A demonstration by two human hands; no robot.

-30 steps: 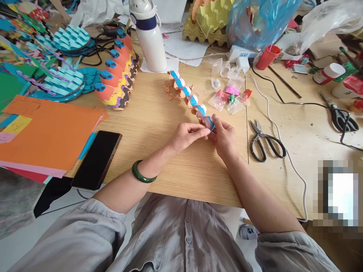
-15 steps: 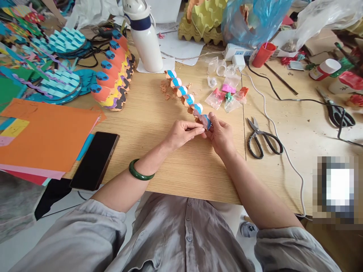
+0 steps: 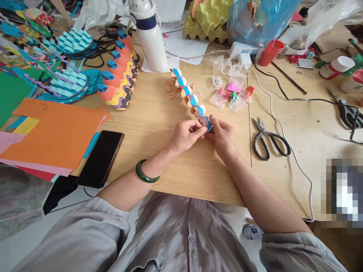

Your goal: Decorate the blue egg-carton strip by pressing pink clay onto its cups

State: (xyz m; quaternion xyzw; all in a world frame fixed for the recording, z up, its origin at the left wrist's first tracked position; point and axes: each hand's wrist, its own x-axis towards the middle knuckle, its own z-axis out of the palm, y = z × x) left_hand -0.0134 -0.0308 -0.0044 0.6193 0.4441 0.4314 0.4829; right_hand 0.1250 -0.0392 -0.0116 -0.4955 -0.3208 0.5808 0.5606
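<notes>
A chain of small orange cups with blue and white tops (image 3: 187, 92) lies in a slanted row across the wooden table (image 3: 159, 124). Its near end sits between my two hands. My left hand (image 3: 185, 135) pinches that end cup from the left with thumb and fingers closed. My right hand (image 3: 222, 136) grips the same cup from the right, thumb on top. A green bangle (image 3: 146, 172) is on my left wrist. What my fingers do to the cup is hidden.
Black-handled scissors (image 3: 269, 140) lie right of my hands, beside a white cable (image 3: 283, 139). A black phone (image 3: 100, 158) and an orange paper stack (image 3: 56, 136) lie at left. Behind are a white bottle (image 3: 149, 36), small bags (image 3: 229, 94), an orange paper craft (image 3: 119, 73) and a red cup (image 3: 268, 52).
My hands stay pinched on the chain's near end and barely shift. The camera view drifts slightly left, then back.
</notes>
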